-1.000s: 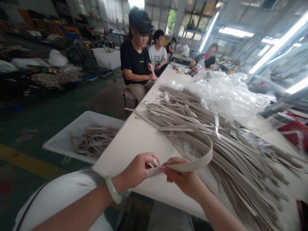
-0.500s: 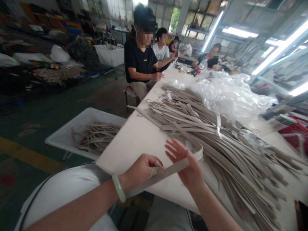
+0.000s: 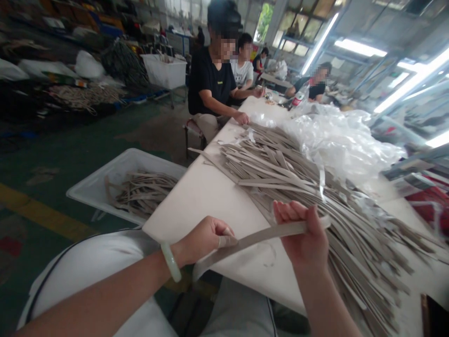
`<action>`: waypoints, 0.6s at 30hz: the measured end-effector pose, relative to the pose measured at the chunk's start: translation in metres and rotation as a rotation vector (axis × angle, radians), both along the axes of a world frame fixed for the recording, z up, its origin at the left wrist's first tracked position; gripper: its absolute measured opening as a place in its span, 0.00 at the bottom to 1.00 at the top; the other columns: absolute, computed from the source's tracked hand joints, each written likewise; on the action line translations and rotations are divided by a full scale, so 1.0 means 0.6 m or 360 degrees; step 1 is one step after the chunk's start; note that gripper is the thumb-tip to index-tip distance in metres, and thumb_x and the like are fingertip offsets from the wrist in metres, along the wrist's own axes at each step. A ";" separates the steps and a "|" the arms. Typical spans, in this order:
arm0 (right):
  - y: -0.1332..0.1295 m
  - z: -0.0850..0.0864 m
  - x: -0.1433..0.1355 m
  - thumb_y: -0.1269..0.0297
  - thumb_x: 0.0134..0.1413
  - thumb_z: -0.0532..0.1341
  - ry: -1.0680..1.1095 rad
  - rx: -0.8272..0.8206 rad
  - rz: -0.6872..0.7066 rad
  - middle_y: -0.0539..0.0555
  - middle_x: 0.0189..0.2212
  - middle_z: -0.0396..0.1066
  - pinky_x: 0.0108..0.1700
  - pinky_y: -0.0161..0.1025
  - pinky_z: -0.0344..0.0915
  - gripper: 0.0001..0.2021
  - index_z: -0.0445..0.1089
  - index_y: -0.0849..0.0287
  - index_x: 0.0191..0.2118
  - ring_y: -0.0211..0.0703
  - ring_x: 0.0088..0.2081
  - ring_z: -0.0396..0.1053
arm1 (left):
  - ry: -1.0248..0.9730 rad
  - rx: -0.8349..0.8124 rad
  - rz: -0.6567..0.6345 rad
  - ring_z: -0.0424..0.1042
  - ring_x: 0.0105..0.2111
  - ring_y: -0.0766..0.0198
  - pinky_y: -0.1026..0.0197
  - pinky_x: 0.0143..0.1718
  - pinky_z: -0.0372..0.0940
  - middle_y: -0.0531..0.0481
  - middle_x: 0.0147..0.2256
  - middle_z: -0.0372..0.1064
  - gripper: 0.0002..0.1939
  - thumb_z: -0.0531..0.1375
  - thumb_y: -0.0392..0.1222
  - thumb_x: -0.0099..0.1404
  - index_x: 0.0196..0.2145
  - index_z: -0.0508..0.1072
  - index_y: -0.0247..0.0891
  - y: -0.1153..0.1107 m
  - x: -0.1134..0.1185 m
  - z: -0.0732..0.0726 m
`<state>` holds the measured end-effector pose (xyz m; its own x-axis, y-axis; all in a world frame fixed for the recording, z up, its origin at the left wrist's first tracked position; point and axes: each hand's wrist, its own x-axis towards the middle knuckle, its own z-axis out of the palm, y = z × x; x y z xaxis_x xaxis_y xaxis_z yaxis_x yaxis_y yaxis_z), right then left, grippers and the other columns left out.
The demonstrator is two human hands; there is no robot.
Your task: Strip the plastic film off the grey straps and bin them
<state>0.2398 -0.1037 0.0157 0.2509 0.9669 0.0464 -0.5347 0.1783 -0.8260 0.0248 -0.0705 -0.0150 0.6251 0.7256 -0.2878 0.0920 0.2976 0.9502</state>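
Observation:
A flat grey-beige strip [image 3: 261, 235] runs between my two hands above the near edge of the table. My left hand [image 3: 208, 238], with a pale green bangle at the wrist, pinches it, and one end droops below that hand. Near the strip's other end, my right hand [image 3: 303, 231] is palm up, its thumb pressed over the strip and its fingers curled beneath. A large pile of similar strips [image 3: 336, 210] lies on the white table [image 3: 196, 201], beyond and right of my right hand.
A white bin [image 3: 91, 199] with more strips stands left of the table. Clear plastic bags [image 3: 336, 135] lie behind the pile. A person in a black shirt [image 3: 212, 79] sits at the table's left side, with others farther back. A dark object [image 3: 433, 316] is at the lower right.
My right hand has moved right along the strip and its thumb has closed on it. The strip's looped far part is now drawn out. My left hand keeps its pinch.

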 end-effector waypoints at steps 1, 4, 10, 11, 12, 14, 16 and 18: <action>-0.004 -0.005 -0.007 0.51 0.62 0.53 -0.0092 -0.0012 0.0004 0.54 0.34 0.79 0.63 0.48 0.54 0.19 0.78 0.56 0.35 0.44 0.44 0.74 | 0.0006 -0.0005 -0.0004 0.59 0.23 0.70 0.66 0.25 0.52 0.51 0.22 0.66 0.17 0.67 0.50 0.51 0.24 0.74 0.29 0.000 0.001 0.002; -0.026 -0.028 -0.043 0.52 0.64 0.50 -0.0309 -0.0102 0.0252 0.59 0.41 0.77 0.62 0.53 0.53 0.21 0.78 0.60 0.39 0.51 0.50 0.71 | 0.0022 0.0009 -0.0051 0.58 0.22 0.70 0.66 0.24 0.52 0.53 0.21 0.65 0.15 0.66 0.48 0.51 0.26 0.74 0.30 -0.002 0.005 0.003; -0.033 0.001 0.004 0.52 0.59 0.53 -0.0198 0.0031 0.0003 0.55 0.43 0.77 0.64 0.55 0.51 0.18 0.77 0.55 0.42 0.52 0.52 0.69 | 0.0081 0.0005 -0.0078 0.59 0.21 0.70 0.66 0.23 0.52 0.52 0.21 0.66 0.15 0.66 0.48 0.50 0.24 0.74 0.31 -0.009 0.012 0.000; -0.031 0.007 0.015 0.53 0.60 0.52 -0.0223 0.0056 -0.0114 0.54 0.41 0.78 0.64 0.55 0.51 0.19 0.77 0.55 0.40 0.51 0.51 0.70 | 0.0076 0.0007 -0.0080 0.59 0.21 0.70 0.66 0.23 0.52 0.52 0.21 0.66 0.15 0.66 0.48 0.50 0.23 0.74 0.30 -0.010 0.014 0.000; -0.031 0.008 0.020 0.54 0.61 0.51 -0.0288 0.0071 -0.0193 0.53 0.39 0.78 0.64 0.55 0.50 0.19 0.78 0.55 0.39 0.51 0.50 0.71 | 0.0069 0.0003 -0.0081 0.59 0.21 0.70 0.66 0.22 0.52 0.52 0.21 0.66 0.15 0.66 0.48 0.50 0.23 0.74 0.30 -0.011 0.016 -0.001; -0.037 -0.003 0.006 0.55 0.63 0.50 -0.0483 0.0075 -0.0188 0.56 0.41 0.77 0.64 0.56 0.48 0.20 0.77 0.57 0.41 0.52 0.51 0.70 | 0.0042 -0.0023 -0.0072 0.58 0.20 0.70 0.66 0.22 0.50 0.52 0.20 0.65 0.15 0.66 0.48 0.50 0.24 0.74 0.30 -0.013 0.022 -0.002; -0.047 -0.027 -0.027 0.55 0.64 0.48 -0.0634 0.0039 0.0067 0.57 0.48 0.74 0.64 0.57 0.49 0.21 0.76 0.58 0.45 0.53 0.56 0.65 | -0.0031 -0.0047 -0.0087 0.57 0.20 0.70 0.66 0.22 0.50 0.53 0.20 0.65 0.14 0.65 0.48 0.51 0.26 0.75 0.31 -0.016 0.028 -0.005; -0.054 -0.048 -0.058 0.54 0.64 0.48 -0.0678 -0.0005 0.0387 0.56 0.53 0.69 0.63 0.56 0.50 0.21 0.74 0.55 0.49 0.53 0.59 0.61 | -0.0128 -0.0048 -0.0118 0.58 0.21 0.70 0.65 0.23 0.51 0.53 0.21 0.65 0.13 0.65 0.47 0.52 0.26 0.75 0.30 -0.016 0.032 -0.007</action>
<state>0.2053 -0.1361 -0.0130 -0.0228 0.9954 0.0929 -0.1750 0.0876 -0.9807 0.0439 -0.0800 -0.0195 0.6987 0.6681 -0.2557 0.0389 0.3214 0.9461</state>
